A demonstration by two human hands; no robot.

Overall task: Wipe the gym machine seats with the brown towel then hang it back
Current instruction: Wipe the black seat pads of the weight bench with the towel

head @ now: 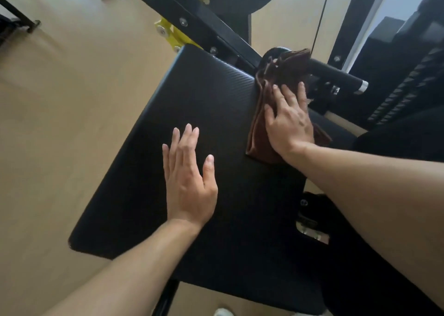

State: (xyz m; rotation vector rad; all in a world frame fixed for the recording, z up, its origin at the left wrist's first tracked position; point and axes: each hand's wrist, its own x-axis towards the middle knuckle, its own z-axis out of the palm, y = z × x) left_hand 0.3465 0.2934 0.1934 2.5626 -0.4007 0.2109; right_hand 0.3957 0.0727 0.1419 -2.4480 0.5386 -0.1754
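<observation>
A black padded gym machine seat (149,176) fills the middle of the head view. The brown towel (260,135) lies crumpled along the seat's far right edge, its upper part bunched against a black handle bar (336,74). My right hand (287,121) presses flat on the towel, fingers spread and pointing away from me. My left hand (187,178) rests flat on the bare seat surface, fingers apart and holding nothing, to the left of the towel.
A black steel frame beam (204,24) with bolts and a yellow bracket (173,35) runs behind the seat. A weight stack (403,92) stands at the right. Tan wooden floor (60,123) lies to the left. Another black pad (396,145) sits at the right.
</observation>
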